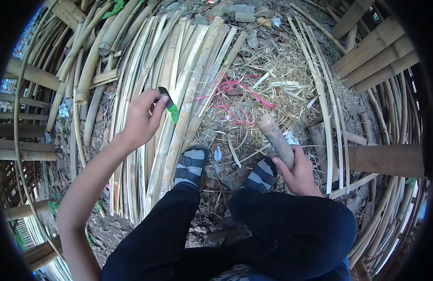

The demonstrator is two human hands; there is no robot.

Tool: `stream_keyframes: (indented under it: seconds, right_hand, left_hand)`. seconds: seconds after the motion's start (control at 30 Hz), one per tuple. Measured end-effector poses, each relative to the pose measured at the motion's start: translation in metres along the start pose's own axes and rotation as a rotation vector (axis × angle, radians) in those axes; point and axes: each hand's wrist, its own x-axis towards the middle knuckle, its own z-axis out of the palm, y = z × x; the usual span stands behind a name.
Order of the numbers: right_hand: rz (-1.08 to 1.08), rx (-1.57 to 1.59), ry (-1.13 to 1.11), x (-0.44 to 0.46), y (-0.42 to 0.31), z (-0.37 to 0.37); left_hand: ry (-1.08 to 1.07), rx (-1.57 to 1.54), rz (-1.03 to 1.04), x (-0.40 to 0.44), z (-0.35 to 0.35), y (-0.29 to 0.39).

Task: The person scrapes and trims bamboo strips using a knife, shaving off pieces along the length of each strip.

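Note:
My left hand [143, 117] is closed in a pinch above the split bamboo strips [153, 70]. Between its thumb and fingers is a short, dark, blade-like piece [168, 101] with a bright green end; whether it is a knife I cannot tell for sure. On the other side, my right hand [298, 173] grips the lower end of a short round wooden stick [276, 140]. The stick tilts up and to the left over the littered ground. My feet in strapped sandals [191, 166] stand between the strips and the stick.
Shavings [291, 70] and tangled pink twine [235, 86] cover the ground ahead. Several long thin strips [326, 107] lie to the right. Thick bamboo poles [387, 160] jut in from the right, and more poles [90, 70] are stacked at the left.

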Motion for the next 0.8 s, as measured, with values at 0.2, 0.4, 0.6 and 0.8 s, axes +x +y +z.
stream_keyframes:
  seconds: [0.2, 0.4, 0.6, 0.8]
  right_hand:
    - [0.048, 0.181, 0.111, 0.061, -0.044, 0.019]
    - [-0.092, 0.265, 0.025, 0.052, -0.063, 0.091]
    - [-0.157, 0.247, -0.033, 0.051, -0.069, 0.100]
    - [-0.409, 0.198, 0.152, 0.062, -0.067, 0.098]
  left_hand:
    - [0.201, -0.199, 0.205, 0.005, 0.099, 0.009]
    - [0.187, -0.263, 0.142, -0.023, 0.146, 0.008]
    - [0.130, -0.189, 0.167, -0.043, 0.152, -0.009]
    - [0.110, -0.228, 0.192, -0.043, 0.153, -0.014]
